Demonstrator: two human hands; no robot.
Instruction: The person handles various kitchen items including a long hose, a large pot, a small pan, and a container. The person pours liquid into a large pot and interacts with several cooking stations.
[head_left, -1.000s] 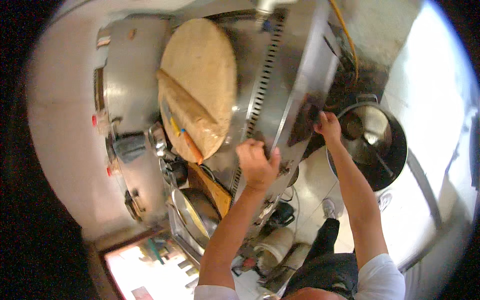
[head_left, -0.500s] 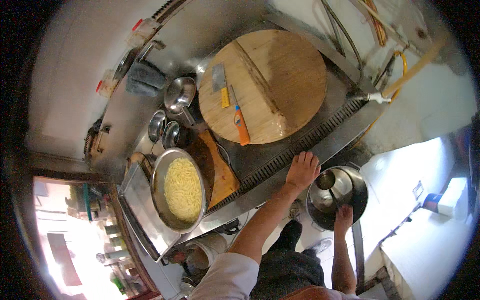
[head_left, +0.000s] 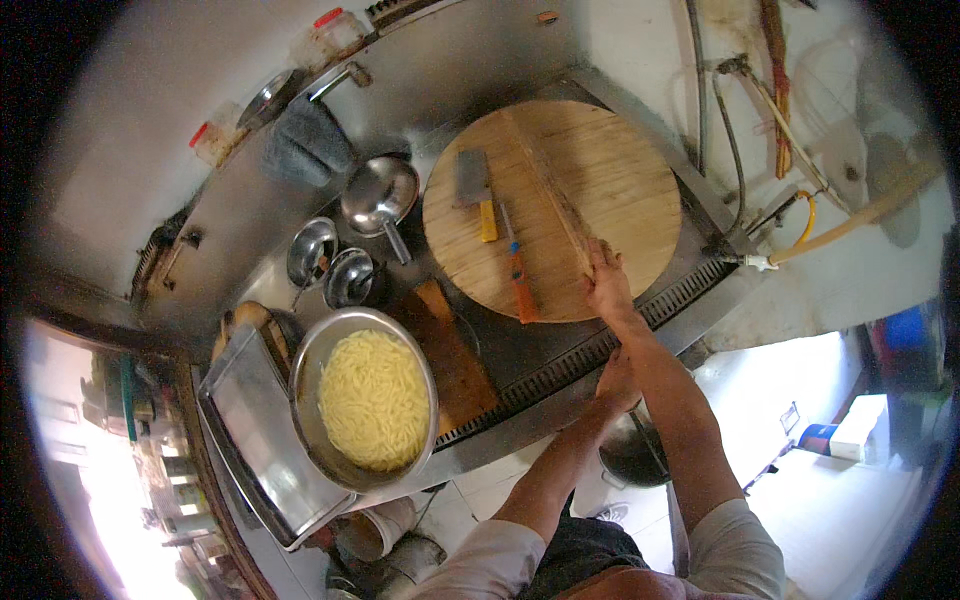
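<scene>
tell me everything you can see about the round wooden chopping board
The round chopping board is thick, pale wood with a straight grain and a long ridge or crack across its middle. It lies flat on the steel counter. A cleaver and a knife with an orange handle lie on it. The right hand rests on its near edge.

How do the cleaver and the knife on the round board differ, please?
The cleaver has a broad rectangular blade and a short yellow handle; the knife has a thin narrow blade and an orange handle. The cleaver lies farther from the right hand than the knife. Both lie flat on the board, untouched.
</scene>
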